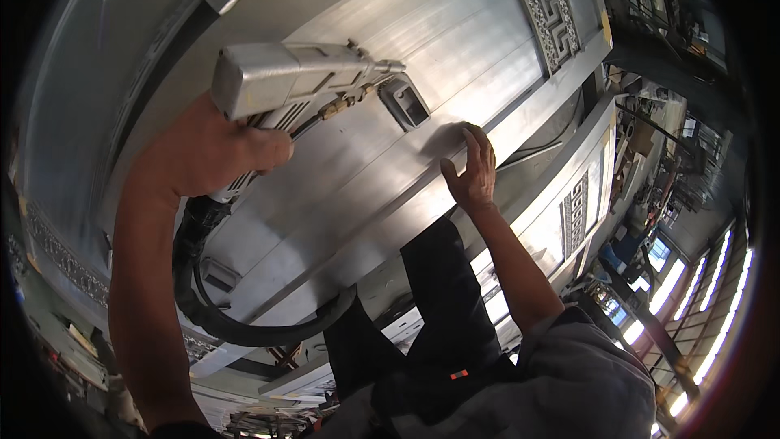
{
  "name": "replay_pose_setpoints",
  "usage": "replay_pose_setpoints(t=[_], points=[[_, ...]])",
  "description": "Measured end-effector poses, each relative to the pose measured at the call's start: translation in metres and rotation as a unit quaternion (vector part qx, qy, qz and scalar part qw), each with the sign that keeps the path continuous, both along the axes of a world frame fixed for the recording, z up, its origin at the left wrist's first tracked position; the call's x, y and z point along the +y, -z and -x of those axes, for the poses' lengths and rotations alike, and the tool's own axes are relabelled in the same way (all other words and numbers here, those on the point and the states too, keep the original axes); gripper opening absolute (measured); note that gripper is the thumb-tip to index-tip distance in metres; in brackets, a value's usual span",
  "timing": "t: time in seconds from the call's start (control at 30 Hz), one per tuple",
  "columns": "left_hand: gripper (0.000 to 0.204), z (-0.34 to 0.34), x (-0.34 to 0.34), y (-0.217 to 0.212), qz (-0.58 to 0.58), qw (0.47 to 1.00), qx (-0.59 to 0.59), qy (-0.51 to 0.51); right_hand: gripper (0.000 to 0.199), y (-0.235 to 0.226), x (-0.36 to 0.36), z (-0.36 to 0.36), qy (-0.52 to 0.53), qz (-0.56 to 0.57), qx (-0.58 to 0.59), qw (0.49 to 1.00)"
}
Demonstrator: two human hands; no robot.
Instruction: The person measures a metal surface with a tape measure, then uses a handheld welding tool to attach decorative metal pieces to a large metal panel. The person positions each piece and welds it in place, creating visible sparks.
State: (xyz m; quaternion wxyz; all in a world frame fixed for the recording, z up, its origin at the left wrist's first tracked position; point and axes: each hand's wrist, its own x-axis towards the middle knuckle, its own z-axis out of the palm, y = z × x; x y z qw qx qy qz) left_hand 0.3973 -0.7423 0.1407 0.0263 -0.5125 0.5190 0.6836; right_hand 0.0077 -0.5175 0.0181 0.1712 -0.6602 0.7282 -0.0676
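Observation:
My left hand (pixel 223 146) is wrapped round the grip of a silver handheld laser welding gun (pixel 296 73). Its slim brass-coloured tip points right, toward a small recessed rectangular fitting (pixel 404 102) in a large brushed-metal door panel (pixel 455 41). Whether tip and panel touch, I cannot tell. A thick black hose (pixel 244 333) hangs from the bottom of the grip and loops past my legs. My right hand (pixel 475 171) is empty, fingers and thumb apart, beside the panel's near edge. The hand's shadow falls on the metal; contact is not clear.
A patterned decorative strip (pixel 546 8) runs across the panel's far right end. Another similar panel (pixel 573 211) lies to the right. A second rectangular fitting (pixel 219 274) sits at the lower left. Metal racks and workshop clutter (pixel 658 154) fill the right side.

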Motion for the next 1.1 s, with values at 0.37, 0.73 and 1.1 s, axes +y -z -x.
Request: replay_pose_setpoints(t=[0.37, 0.73, 1.1], points=[[0.024, 0.0, -0.008, 0.066, 0.012, 0.997, -0.019, 0.07, 0.079, 0.033, 0.017, 0.0, -0.001, 0.057, 0.048, 0.997], [0.036, 0.003, -0.017, 0.07, -0.106, 0.994, 0.001, -0.025, 0.072, 0.032, 0.015, 0.002, -0.012, 0.067, 0.056, 0.996], [0.026, 0.001, -0.017, 0.074, -0.044, 0.999, -0.001, 0.031, 0.069, 0.034, 0.016, 0.002, -0.022, 0.073, 0.065, 0.995]])
